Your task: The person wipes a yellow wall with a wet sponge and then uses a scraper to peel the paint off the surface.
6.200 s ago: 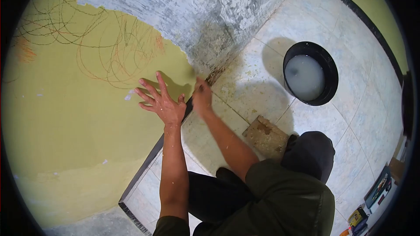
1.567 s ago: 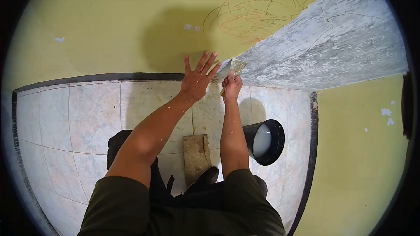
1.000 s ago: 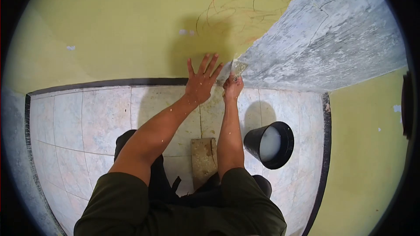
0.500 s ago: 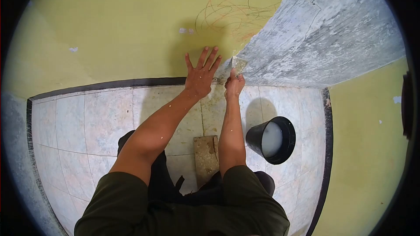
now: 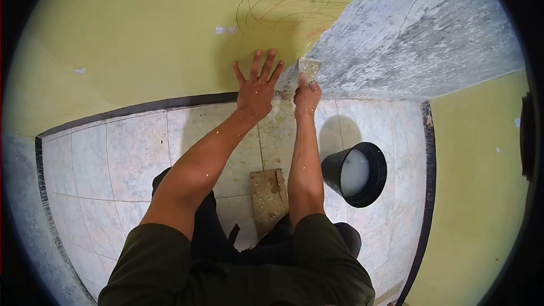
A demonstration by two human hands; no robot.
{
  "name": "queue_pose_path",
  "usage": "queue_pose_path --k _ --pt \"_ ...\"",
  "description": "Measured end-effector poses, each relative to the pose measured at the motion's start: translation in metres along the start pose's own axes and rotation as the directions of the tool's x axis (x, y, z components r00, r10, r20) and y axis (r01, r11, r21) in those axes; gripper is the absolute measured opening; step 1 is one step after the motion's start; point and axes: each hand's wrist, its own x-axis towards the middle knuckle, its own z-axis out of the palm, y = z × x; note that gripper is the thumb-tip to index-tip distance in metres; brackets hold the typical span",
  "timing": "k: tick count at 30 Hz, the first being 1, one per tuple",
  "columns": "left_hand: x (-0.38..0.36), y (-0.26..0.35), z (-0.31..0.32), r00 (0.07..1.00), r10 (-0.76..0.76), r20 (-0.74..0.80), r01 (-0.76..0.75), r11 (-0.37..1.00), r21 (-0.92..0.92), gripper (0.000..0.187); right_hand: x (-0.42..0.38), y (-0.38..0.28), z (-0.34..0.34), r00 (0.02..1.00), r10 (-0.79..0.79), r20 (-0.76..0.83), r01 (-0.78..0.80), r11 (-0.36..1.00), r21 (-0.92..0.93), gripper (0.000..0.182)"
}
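My right hand is closed round a scraper, whose flat, paint-flecked blade lies at the border between yellow paint and bare grey plaster. Its handle is mostly hidden in my fingers. Just left of it, my left hand rests with fingers spread against the painted wall, holding nothing. Small yellow flakes cling to both forearms. Red and dark scribbles mark the paint above my hands.
On the tiled floor to the right stands a black bucket with cloudy whitish liquid. A stained board lies between my legs. Paint crumbs are scattered below the wall. A dark skirting strip runs along the wall's foot.
The view has shifted slightly. My right hand and the scraper sit a little higher against the paint edge, while my left hand keeps its spread pose on the wall.
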Motion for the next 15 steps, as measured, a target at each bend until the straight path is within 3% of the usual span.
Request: queue_pose_path --k 3,6,7,10,12,14,15 --pt "0.002 -0.003 0.014 0.996 0.028 -0.090 -0.023 0.998 0.058 0.107 -0.001 -0.010 -0.001 1.000 -0.023 0.013 0.023 1.000 0.004 0.034" --pt "0.003 -0.001 0.026 0.989 0.023 -0.147 -0.012 0.997 0.079 0.107 0.000 -0.047 -0.004 0.993 -0.102 0.054 0.108 0.988 -0.110 0.025" --pt "0.001 0.000 0.028 0.990 0.024 -0.140 -0.014 0.997 0.075 0.107 -0.002 -0.060 -0.003 0.999 -0.034 0.036 0.039 0.987 -0.153 0.028" --pt "0.002 -0.001 0.023 0.988 0.039 -0.150 -0.026 0.996 0.089 0.107 0.006 -0.033 0.000 0.997 -0.062 0.054 0.061 0.998 0.017 0.030" --pt "0.001 -0.003 0.016 0.991 0.038 -0.127 -0.033 0.999 0.037 0.106 0.020 0.008 -0.004 0.984 -0.149 0.095 0.150 0.989 0.002 0.030" --pt "-0.003 -0.007 0.011 0.988 0.054 -0.142 -0.050 0.998 0.027 0.106 0.025 0.045 -0.003 0.965 -0.258 -0.045 0.221 0.893 -0.392 0.031" --pt "-0.005 -0.008 0.009 0.986 0.069 -0.151 -0.069 0.998 0.005 0.106 0.013 0.044 -0.002 0.988 -0.143 -0.065 0.114 0.936 -0.333 0.035"
